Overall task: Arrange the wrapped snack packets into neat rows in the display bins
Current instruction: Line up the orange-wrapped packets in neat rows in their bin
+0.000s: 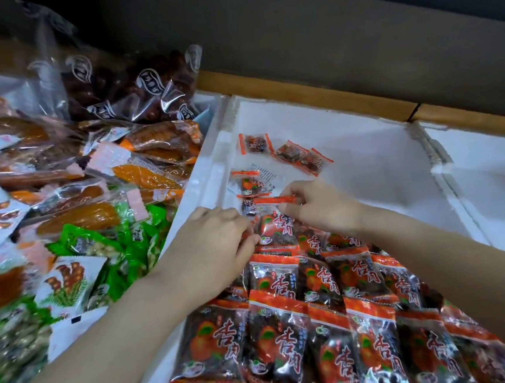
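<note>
Nearest the lens: left forearm, bare, entering from the bottom-left corner; right forearm comes in from the right edge. Both reach into the white bin.

Rows: red packets with dark contents fill the near part of the bin, overlapping like shingles, print facing up. The rows run away from the camera and taper to the end packet, which lies between the two hands.

Left hand: back of hand up, fingers curled, tips pinching the left edge of the end packet.

Right hand: fingers curled, thumb and fingertips pinching a small packet by its orange seal strip, just beyond the end packet. I cannot tell whether it touches the bin floor.

Beyond the hands, loose packets on the white floor: one just past the small packet, one near the back wall, a pair to its right.

Left bin: unsorted heap of orange packs, green packs and dark fruit in clear wrap.

Second white bin adjoins on the right. Wooden ledge behind.
</note>
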Available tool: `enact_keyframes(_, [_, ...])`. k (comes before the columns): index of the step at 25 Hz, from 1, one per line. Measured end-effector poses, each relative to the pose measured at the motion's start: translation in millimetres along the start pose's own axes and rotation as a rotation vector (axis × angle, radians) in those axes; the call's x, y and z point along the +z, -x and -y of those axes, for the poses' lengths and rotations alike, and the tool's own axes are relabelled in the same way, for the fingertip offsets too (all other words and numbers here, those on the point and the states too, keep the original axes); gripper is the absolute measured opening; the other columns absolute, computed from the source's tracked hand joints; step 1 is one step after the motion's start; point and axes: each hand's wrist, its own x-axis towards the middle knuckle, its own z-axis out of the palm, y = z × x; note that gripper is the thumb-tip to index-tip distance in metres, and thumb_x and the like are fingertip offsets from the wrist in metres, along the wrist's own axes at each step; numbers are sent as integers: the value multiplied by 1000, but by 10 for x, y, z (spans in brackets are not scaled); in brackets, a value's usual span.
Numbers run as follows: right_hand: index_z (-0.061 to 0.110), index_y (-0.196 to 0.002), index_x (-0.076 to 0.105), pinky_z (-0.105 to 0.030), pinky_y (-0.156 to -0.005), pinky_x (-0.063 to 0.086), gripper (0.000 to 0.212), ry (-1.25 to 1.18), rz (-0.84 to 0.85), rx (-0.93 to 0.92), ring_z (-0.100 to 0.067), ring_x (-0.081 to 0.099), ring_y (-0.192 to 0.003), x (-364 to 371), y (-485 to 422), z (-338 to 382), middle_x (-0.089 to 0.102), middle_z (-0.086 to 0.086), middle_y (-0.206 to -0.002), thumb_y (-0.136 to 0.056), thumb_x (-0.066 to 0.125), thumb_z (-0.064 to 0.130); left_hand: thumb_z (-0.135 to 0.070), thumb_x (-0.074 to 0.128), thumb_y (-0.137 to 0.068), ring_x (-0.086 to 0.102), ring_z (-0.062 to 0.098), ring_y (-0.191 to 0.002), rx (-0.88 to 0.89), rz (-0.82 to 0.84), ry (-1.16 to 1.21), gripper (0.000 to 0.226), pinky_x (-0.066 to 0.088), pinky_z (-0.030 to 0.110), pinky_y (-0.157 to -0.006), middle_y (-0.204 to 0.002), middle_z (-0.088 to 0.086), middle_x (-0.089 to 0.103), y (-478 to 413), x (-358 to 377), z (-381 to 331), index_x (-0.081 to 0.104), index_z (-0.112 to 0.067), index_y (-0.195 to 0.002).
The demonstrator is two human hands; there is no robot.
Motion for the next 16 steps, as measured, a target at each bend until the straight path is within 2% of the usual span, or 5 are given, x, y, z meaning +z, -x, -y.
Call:
enact_keyframes(2, [12, -96, 54, -14, -48, 41, 10, -112, 49, 62, -8, 51, -50, 15, -32, -9, 54, -1, -63, -94, 53, 22, -49, 21, -93, 53, 13, -102, -8, 14, -7, 51, 27, 23, -97, -105, -9, 61, 17, 9, 11, 63, -25, -110])
enact_keyframes(7, [8, -102, 46, -14, -46, 46, 6, -421, 72, 150, -11, 53, -49, 37, -73, -52, 52, -6, -64, -97, 46, 12, -44, 30, -101, 49, 10, -110, -26, 21, 3, 35, 21, 19, -98, -118, -12, 57, 24, -46, -24, 53, -29, -123])
enact_keyframes(12, [20, -102, 53, -24, -60, 36, 8, 150, 87, -77, -7, 48, -68, 89, -80, -84, 53, 6, -81, -94, 51, 23, -43, 34, -100, 47, 8, -109, -23, 4, 27, 29, 19, 17, -95, -118, -15, 56, 33, -98, -56, 51, -31, -120])
enact_keyframes(15, [18, -103, 58, -14, -59, 37, 12, 44, -71, -122, -3, 49, -70, 64, -201, -86, 55, 5, -92, -91, 55, 19, -41, 38, -100, 47, 9, -110, 6, 23, 51, 27, 28, 23, -97, -117, -12, 55, -95, -110, -32, 53, -28, -118])
enact_keyframes(16, [16, -107, 57, -16, -63, 38, 16, -17, -143, -91, -6, 52, -74, 43, -279, -94, 55, 3, -93, -92, 54, 17, -37, 41, -100, 46, 11, -114, -2, 25, 107, 27, 30, 26, -98, -120, -9, 53, -215, -106, 9, 52, -25, -121])
